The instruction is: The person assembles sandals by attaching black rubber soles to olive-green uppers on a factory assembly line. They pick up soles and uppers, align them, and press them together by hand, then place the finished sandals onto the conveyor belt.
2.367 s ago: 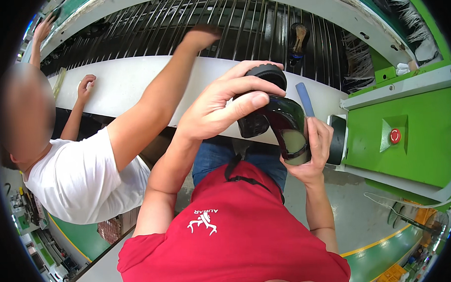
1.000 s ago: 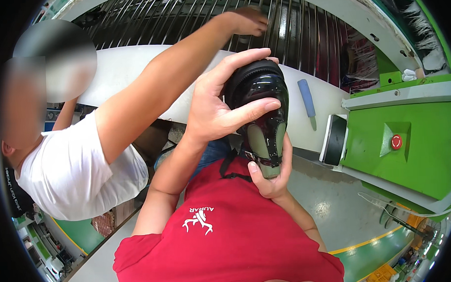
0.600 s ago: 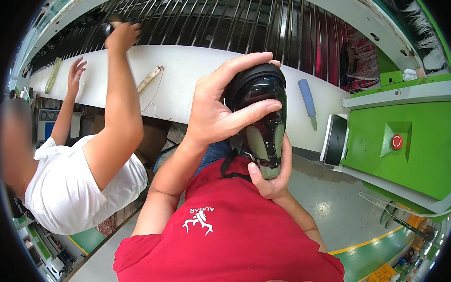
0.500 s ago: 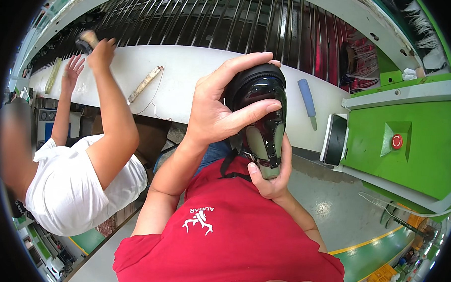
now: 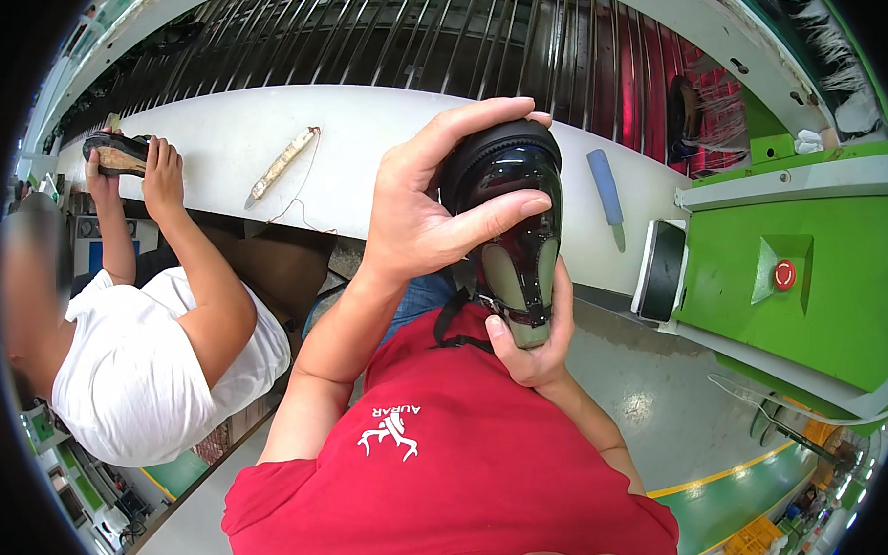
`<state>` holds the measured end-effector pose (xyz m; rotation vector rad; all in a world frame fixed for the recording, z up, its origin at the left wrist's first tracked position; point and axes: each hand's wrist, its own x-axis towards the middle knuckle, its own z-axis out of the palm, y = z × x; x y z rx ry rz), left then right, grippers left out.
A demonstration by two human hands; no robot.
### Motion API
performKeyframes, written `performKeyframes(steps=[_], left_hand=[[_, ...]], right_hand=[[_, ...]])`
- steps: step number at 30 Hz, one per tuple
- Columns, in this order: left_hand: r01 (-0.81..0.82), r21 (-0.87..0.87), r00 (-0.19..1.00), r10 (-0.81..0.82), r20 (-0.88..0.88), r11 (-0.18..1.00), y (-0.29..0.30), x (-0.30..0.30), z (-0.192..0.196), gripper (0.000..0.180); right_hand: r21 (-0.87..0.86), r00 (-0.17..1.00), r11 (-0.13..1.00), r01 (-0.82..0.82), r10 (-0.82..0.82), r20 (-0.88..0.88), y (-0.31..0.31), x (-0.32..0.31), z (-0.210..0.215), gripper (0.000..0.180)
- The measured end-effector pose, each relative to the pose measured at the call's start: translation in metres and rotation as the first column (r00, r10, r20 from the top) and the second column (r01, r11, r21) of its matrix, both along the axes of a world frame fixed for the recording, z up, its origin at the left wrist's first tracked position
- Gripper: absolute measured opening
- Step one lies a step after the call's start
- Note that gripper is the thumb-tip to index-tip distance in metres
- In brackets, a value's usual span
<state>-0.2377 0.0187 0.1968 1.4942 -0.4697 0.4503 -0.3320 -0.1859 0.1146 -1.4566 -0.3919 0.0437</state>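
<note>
A glossy black strapped shoe [image 5: 502, 173] on a grey-green last [image 5: 531, 336] is held up in front of me, its toe pointing away. My left hand [image 5: 417, 215] wraps the toe end from the left, fingers over the tip and thumb lying across the upper. At the heel end my right hand [image 5: 542, 357] grips from below, with the thumb on the left side and fingers along the right. The shoe's sole is hidden. Right of the shoe, a blue-handled knife [image 5: 605, 189] lies on the white worktop [image 5: 360, 114].
Left of me, a knife with a wrapped handle [image 5: 284, 166] and a trailing thin cord lies on the worktop. A co-worker in white [image 5: 144, 376] holds another black shoe [image 5: 117, 152]. Metal rollers [image 5: 397, 44] run behind. At right stands a green machine [image 5: 808, 333] with a red button [image 5: 784, 274].
My hands and the shoe stay almost in place. The co-worker's raised hand has come down left, and both their hands now hold their shoe.
</note>
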Motion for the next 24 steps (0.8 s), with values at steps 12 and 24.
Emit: performKeyframes(steps=[12,24], left_hand=[[-0.016,-0.014,1.0,0.016,-0.026,1.0,-0.002,-0.004,0.003,0.068],[-0.037,-0.098,0.993,0.026,-0.111,0.994,-0.01,-0.008,0.011,0.054]], right_hand=[[-0.067,0.998,0.997,0.03,-0.026,0.056,0.0,0.001,-0.002,0.095],[-0.163,0.992,0.981,0.11,-0.097,0.085,-0.002,0.003,0.009,0.09]])
